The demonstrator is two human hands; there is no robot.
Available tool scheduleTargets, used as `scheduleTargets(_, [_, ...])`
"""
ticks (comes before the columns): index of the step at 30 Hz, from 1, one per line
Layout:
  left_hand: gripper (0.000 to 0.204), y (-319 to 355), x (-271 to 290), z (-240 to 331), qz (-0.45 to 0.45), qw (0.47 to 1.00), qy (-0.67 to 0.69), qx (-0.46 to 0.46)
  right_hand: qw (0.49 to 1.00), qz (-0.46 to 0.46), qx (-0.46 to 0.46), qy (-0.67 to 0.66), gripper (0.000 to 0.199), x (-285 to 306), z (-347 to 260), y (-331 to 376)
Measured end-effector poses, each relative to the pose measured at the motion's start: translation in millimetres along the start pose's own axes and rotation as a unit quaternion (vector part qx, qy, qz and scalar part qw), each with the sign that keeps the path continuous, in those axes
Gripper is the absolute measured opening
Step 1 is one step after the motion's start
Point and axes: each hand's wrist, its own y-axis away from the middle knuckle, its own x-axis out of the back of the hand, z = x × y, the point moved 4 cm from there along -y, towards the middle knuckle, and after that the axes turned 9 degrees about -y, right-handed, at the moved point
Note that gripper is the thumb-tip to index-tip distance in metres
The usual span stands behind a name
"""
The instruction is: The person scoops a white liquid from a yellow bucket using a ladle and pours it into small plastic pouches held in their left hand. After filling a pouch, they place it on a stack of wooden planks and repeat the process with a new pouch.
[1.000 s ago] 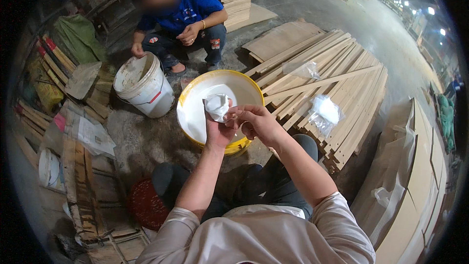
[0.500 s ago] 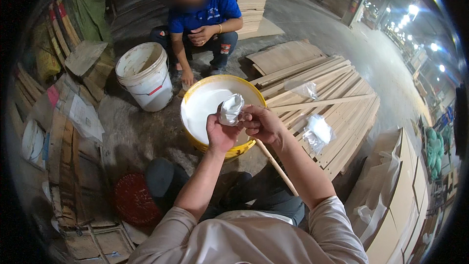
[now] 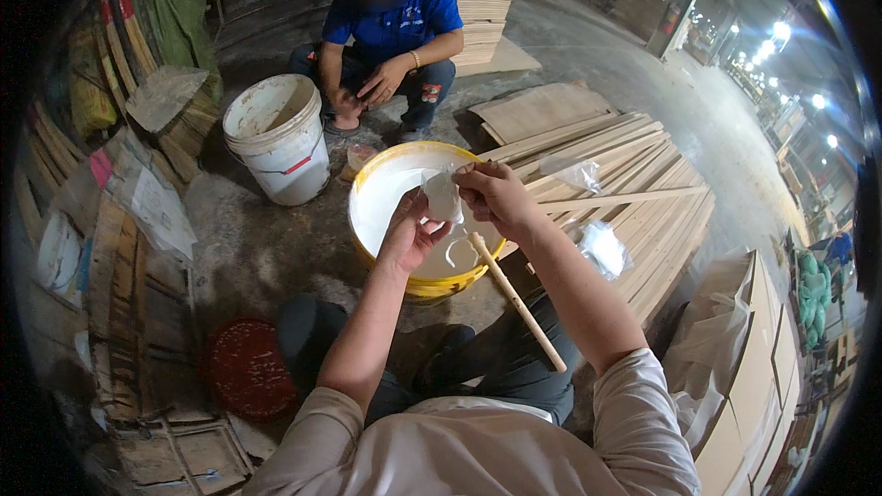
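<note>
Over the yellow-rimmed bucket (image 3: 430,287), my two hands hold a small white plastic bag (image 3: 443,196). Its lower part lies against the curled fingers of my left hand (image 3: 409,231). My right hand (image 3: 498,197) pinches its upper right edge. White liquid (image 3: 386,188) covers the bucket's inside, and a curved white streak shows on the surface below the bag. A round wooden stick (image 3: 516,298) rests against the bucket's near right rim, its other end by my leg. What the bag holds is hard to make out.
Left of the bucket stands a white pail (image 3: 287,161). A person in a blue shirt (image 3: 395,23) squats beyond it. Wooden strips (image 3: 634,193) lie stacked at right, bearing clear plastic bags (image 3: 602,250). A red lid (image 3: 246,369) sits at lower left. Boards (image 3: 749,358) stand far right.
The white bag went from a bunched shape to a flatter, upright one, with my right hand higher at its edge. The person opposite drew a hand back from the floor beside the bucket.
</note>
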Motion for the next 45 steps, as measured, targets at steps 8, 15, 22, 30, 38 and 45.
scheduleTargets(8, [0.03,-4.9,-18.1,16.6,0.022,0.999,0.027,-0.037,0.995,0.001,0.041,0.086,0.015,-4.7,-8.1,-21.8])
scheduleTargets(15, [0.04,-31.4,-7.2,13.9,0.019,0.997,0.07,-0.035,0.879,0.045,0.292,0.375,0.018,-4.8,-33.9,-32.5])
scheduleTargets(22, [0.039,-51.5,28.3,36.1,0.061,0.995,0.071,-0.034,0.856,0.156,0.306,0.385,0.017,15.2,-33.1,-35.2])
scheduleTargets(30, [0.037,-93.4,56.9,109.8,0.008,0.991,0.097,-0.094,0.75,0.464,0.03,0.47,0.023,334.3,65.4,94.3])
scheduleTargets(38, [0.038,-126.1,69.2,173.6,0.121,0.972,0.061,-0.19,0.673,0.439,0.045,0.593,0.036,367.8,144.9,150.6])
scheduleTargets(45, [0.037,-156.3,48.7,179.3,0.112,0.975,0.084,-0.17,0.563,0.476,0.023,0.675,0.027,405.6,131.7,103.8])
